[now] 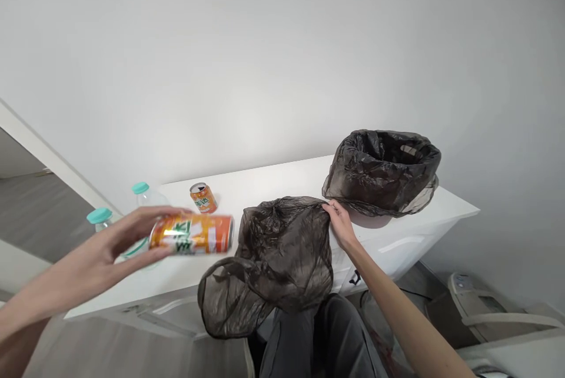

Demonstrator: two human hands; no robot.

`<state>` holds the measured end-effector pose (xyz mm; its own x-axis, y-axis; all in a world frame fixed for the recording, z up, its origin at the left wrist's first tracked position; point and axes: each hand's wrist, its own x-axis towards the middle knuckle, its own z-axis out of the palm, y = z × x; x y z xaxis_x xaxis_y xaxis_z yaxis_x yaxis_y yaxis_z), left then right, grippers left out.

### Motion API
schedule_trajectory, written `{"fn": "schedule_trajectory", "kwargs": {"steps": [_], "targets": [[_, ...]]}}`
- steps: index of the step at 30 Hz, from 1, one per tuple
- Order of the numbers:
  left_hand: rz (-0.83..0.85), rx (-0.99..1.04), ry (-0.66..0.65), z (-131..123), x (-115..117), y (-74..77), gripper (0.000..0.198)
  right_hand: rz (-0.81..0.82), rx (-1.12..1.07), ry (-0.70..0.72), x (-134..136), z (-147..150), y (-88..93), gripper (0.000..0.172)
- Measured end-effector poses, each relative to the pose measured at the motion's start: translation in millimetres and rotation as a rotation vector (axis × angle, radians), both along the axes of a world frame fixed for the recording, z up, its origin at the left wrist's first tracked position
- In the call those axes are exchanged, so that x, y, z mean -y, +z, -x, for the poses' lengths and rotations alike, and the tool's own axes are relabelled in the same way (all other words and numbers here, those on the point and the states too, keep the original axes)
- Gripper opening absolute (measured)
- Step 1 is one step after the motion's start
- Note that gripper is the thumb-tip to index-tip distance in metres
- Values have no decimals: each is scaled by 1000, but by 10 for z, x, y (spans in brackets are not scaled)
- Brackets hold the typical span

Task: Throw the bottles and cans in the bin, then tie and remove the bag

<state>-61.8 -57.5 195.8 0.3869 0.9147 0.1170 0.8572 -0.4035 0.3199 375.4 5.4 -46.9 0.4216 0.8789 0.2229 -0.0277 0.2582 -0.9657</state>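
Observation:
My left hand [128, 236] grips an orange drink can [192, 234], held on its side in the air with its end pointing right. With its fingers pinched on the rim, my right hand [339, 220] holds a black plastic garbage bag [291, 248]. This bag hangs loosely over the front edge of the white cabinet top, partly above my knees, and its mouth lies toward the can. What is inside the bag is hidden. Behind my left hand, a second orange can [203, 198] stands upright with its top opened.
At the back right stands a bin lined with a black bag [371, 175]. Two clear bottles with teal caps, a nearer bottle [99, 217] and a farther bottle [145, 192], stand at the left. The white cabinet top [269, 181] meets the wall [273, 72]. A pale appliance [481, 301] stands lower right.

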Motion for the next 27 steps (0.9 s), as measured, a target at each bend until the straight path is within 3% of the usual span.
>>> {"fn": "schedule_trajectory", "kwargs": {"steps": [2, 4, 7, 11, 15, 19, 27], "targets": [[-123, -112, 7, -124, -101, 111, 75, 1, 10, 3, 1, -2, -3, 40], [-232, -267, 25, -271, -248, 101, 62, 0, 23, 10, 2, -6, -11, 41], [-163, -482, 19, -412, -540, -25, 48, -5, 45, 20, 3, -18, -36, 41], [-70, -690, -18, -389, -976, -220, 57, -7, 66, 36, 3, -34, -71, 40], [-49, -774, -47, -261, -1293, -381, 63, -1, 76, 42, 12, -23, -58, 37], [-41, -764, -33, -181, -1399, -478, 65, -7, 87, 42, 30, 13, 8, 38], [-20, -744, -24, -176, -1398, -552, 64, 33, 163, 103, 213, 25, 114, 48]]}}
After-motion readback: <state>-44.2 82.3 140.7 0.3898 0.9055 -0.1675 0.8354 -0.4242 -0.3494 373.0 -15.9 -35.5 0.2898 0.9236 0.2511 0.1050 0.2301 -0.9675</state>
